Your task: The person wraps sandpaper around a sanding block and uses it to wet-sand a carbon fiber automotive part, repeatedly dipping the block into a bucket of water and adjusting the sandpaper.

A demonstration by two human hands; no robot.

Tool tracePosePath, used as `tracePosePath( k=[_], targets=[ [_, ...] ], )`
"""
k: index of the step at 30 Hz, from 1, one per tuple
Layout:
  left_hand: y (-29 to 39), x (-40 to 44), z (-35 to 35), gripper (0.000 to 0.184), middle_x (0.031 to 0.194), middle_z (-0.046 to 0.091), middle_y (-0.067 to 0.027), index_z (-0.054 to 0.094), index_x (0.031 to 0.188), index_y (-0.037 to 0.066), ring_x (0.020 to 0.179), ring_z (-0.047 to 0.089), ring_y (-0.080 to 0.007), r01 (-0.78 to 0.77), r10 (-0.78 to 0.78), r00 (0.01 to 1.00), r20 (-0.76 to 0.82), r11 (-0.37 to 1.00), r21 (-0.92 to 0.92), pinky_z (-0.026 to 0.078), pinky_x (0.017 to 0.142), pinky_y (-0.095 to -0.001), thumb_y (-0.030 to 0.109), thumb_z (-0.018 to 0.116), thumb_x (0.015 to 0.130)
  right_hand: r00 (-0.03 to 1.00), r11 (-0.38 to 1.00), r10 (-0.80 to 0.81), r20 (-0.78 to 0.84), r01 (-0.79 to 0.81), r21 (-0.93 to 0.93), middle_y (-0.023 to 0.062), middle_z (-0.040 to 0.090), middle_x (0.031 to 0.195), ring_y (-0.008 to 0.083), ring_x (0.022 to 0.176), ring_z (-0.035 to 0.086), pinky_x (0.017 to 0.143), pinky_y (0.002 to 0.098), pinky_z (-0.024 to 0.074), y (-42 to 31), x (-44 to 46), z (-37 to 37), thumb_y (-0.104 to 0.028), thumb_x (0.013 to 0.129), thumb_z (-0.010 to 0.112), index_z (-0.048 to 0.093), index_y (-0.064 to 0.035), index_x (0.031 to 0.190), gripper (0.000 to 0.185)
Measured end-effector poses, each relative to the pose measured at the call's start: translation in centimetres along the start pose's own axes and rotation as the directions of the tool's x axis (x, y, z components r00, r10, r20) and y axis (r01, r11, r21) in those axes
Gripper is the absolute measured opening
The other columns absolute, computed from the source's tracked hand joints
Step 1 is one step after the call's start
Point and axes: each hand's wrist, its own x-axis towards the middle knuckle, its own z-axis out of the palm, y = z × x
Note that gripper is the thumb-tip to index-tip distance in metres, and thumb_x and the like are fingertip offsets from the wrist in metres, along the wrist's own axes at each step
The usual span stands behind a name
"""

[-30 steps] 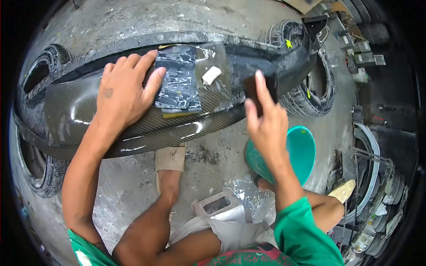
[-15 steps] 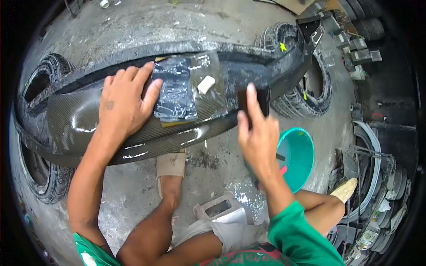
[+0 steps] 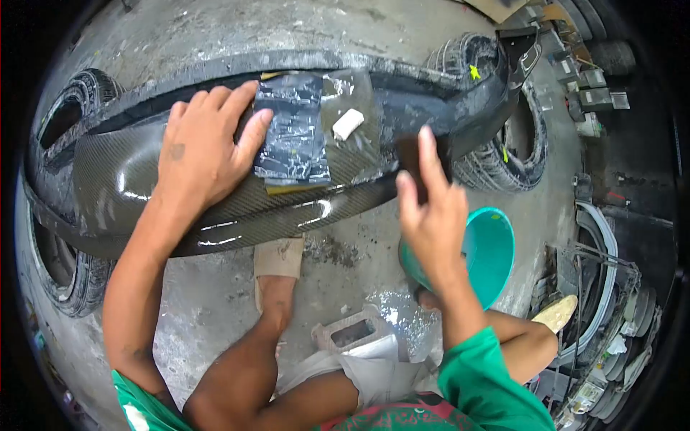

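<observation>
A long dark carbon-fibre car bumper (image 3: 284, 208) lies across in front of me. My left hand (image 3: 205, 147) rests flat on it left of centre, thumb apart from the fingers. By the thumb lies a stack of dark, wet sandpaper sheets (image 3: 287, 129). Beside the stack is a clear plastic sheet (image 3: 363, 147) with a white block (image 3: 348, 124) on it. My right hand (image 3: 435, 208) is over the bumper's right part, index finger and thumb extended. It holds a dark brown flat piece (image 3: 411, 158), apparently sandpaper, against the surface; its other fingers are partly hidden.
Tyres support the bumper at the left (image 3: 83, 291) and right (image 3: 535, 136). A teal bucket (image 3: 496, 251) stands below my right hand, partly hidden by it. A grey slotted part (image 3: 352, 330) lies near wet floor. Car parts (image 3: 611, 316) crowd the right side.
The view has shifted, so the bumper and things on it appear slightly higher and mostly farther right. My right hand has barely moved along the bumper. My left hand keeps its place.
</observation>
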Motion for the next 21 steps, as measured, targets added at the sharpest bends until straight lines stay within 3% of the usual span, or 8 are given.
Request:
tracePosePath(
  k=[2,4,8,10,14,16,18,21],
  targets=[
    [0.2,-0.3,0.0,0.046,0.108,0.071,-0.012,0.068,0.133,0.003,0.102,0.064,-0.0315,0.0,0.0,1.0,0.024,1.0,-0.014,0.046,0.092,-0.0433,0.037,0.064,0.102,0.991,0.991,0.135,0.004,-0.135,0.006,0.0268,0.07,0.079,0.0455,0.065,0.067,0.062,0.0548,0.0504,0.4,2.6,0.0,-0.011,0.094,0.069,0.05,-0.0125,0.157,0.067],
    [-0.1,-0.1,0.0,0.046,0.108,0.071,-0.0119,0.069,0.132,0.003,0.102,0.064,-0.0312,-0.007,0.007,1.0,0.009,1.0,-0.012,0.046,0.091,-0.0431,0.037,0.065,0.102,0.998,0.979,0.017,-0.063,-0.03,-0.201,0.0257,0.069,0.077,0.0447,0.062,0.065,0.061,0.054,0.0496,0.2,1.7,0.5,-0.011,0.092,0.071,0.05,-0.0121,0.157,0.069],
    [-0.1,-0.1,0.1,0.045,0.108,0.071,-0.0121,0.069,0.132,0.004,0.101,0.065,-0.0311,0.006,-0.006,1.0,-0.018,0.999,-0.041,0.046,0.092,-0.0437,0.037,0.064,0.102,0.971,0.979,-0.199,-0.131,0.203,0.019,0.0269,0.075,0.096,0.0438,0.066,0.065,0.062,0.053,0.0501,0.3,-2.1,1.3,-0.01,0.092,0.071,0.047,-0.0098,0.16,0.072],
    [-0.2,0.0,-0.1,0.045,0.113,0.069,-0.0119,0.066,0.135,0.002,0.104,0.063,-0.0312,0.007,-0.007,0.999,0.036,1.0,0.001,0.046,0.091,-0.0426,0.034,0.065,0.102,0.994,0.996,-0.093,-0.051,0.093,-0.002,0.0283,0.074,0.103,0.0457,0.068,0.066,0.064,0.0543,0.0509,0.1,-0.8,0.3,-0.011,0.092,0.071,0.049,-0.0107,0.159,0.07],
    [0.0,-0.1,-0.2,0.045,0.113,0.069,-0.012,0.066,0.135,0.003,0.105,0.063,-0.0315,0.009,-0.008,0.999,0.043,1.0,-0.018,0.046,0.091,-0.0431,0.034,0.064,0.103,0.996,0.991,0.075,-0.055,-0.08,-0.103,0.0235,0.065,0.066,0.0467,0.063,0.065,0.065,0.0559,0.0504,0.6,1.9,0.5,-0.011,0.093,0.071,0.049,-0.0132,0.159,0.07],
    [-0.3,-0.2,0.0,0.044,0.113,0.069,-0.0119,0.066,0.134,0.003,0.106,0.064,-0.0307,-0.013,0.013,1.0,0.012,1.0,-0.017,0.046,0.091,-0.0432,0.033,0.064,0.103,0.996,0.996,0.091,-0.025,-0.091,-0.018,0.0266,0.07,0.078,0.0472,0.066,0.067,0.066,0.0556,0.0513,-0.9,-0.7,0.4,-0.011,0.092,0.071,0.05,-0.0121,0.158,0.069],
    [-0.2,-0.1,0.2,0.044,0.112,0.069,-0.012,0.067,0.134,0.003,0.105,0.064,-0.031,-0.008,0.007,1.0,-0.008,0.999,-0.039,0.046,0.091,-0.0435,0.033,0.065,0.102,0.972,0.984,-0.178,-0.151,0.18,-0.002,0.0305,0.074,0.105,0.0467,0.072,0.07,0.071,0.0536,0.0549,-0.4,-2.2,1.1,-0.008,0.091,0.071,0.05,-0.0099,0.158,0.07],
    [0.0,-0.1,-0.1,0.045,0.112,0.069,-0.0127,0.066,0.135,0.003,0.103,0.063,-0.032,0.0,0.0,1.0,0.027,1.0,0.0,0.046,0.09,-0.0435,0.034,0.063,0.103,0.999,0.999,-0.016,-0.045,0.018,0.044,0.0263,0.075,0.096,0.0436,0.078,0.071,0.071,0.0541,0.0538,0.7,-0.1,0.5,-0.011,0.092,0.071,0.05,-0.0114,0.158,0.069]
  ],
)
